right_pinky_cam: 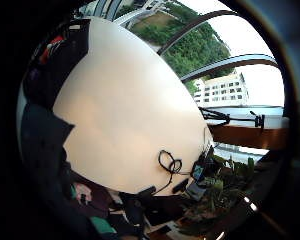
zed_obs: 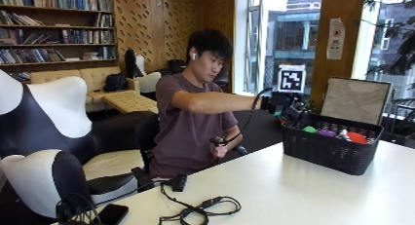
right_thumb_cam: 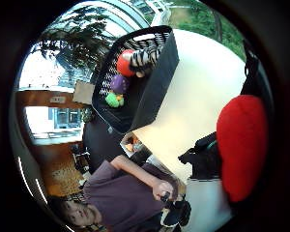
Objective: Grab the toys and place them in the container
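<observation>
While the person is reaching at right centre of the outside view, the gloved hand (zed_obs: 292, 110) is hovering over the basket's (zed_obs: 327, 149) near rim, gripping a red toy (right_thumb_cam: 241, 145); released early, it risks dropping onto the table (zed_obs: 292, 191).

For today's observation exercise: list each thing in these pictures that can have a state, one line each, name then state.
Basket: upright on the table, open-topped, toys inside.
Toys: already in the basket; orange, purple, green and striped ones show.
Red toy: close to the palm; whether held cannot be told.
Right hand: raised at the basket's rim; its grip cannot be told.
Cable: lying loosely coiled on the table.
</observation>
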### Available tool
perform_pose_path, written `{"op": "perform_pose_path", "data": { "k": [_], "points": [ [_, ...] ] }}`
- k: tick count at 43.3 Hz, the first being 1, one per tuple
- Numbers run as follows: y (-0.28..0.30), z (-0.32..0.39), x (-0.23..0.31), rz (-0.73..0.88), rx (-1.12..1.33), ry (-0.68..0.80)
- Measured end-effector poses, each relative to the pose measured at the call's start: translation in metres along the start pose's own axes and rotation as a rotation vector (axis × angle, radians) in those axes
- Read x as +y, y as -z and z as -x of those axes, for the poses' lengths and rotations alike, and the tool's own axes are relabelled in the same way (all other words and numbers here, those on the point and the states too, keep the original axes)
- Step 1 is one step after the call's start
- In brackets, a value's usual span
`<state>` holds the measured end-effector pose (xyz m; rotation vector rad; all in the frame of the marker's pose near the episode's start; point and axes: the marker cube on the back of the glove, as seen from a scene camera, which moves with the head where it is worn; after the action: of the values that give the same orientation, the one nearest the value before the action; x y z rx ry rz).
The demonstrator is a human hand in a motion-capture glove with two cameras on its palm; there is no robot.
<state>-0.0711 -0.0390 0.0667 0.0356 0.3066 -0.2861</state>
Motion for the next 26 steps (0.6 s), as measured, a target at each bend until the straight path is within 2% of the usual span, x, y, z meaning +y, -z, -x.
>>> {"op": "perform_pose_path", "data": {
  "k": [3,7,10,15,18,20,24,26],
  "points": [
    [0.034,0.017,-0.003,-0.024,-0.125,0.042],
    [0.065,0.025,-0.012,-0.068,-0.055,0.042],
    [0.085,0.043,-0.019,-0.101,-0.098,0.052],
    [0.104,0.074,-0.037,-0.108,-0.121,-0.144],
    [0.111,0.101,-0.046,-0.108,-0.145,-0.179],
    [0.112,0.12,-0.048,-0.116,-0.158,-0.099],
    [0.111,0.159,-0.049,-0.128,-0.164,0.171],
    [0.109,0.173,-0.052,-0.101,-0.159,0.185]
  ]
}}
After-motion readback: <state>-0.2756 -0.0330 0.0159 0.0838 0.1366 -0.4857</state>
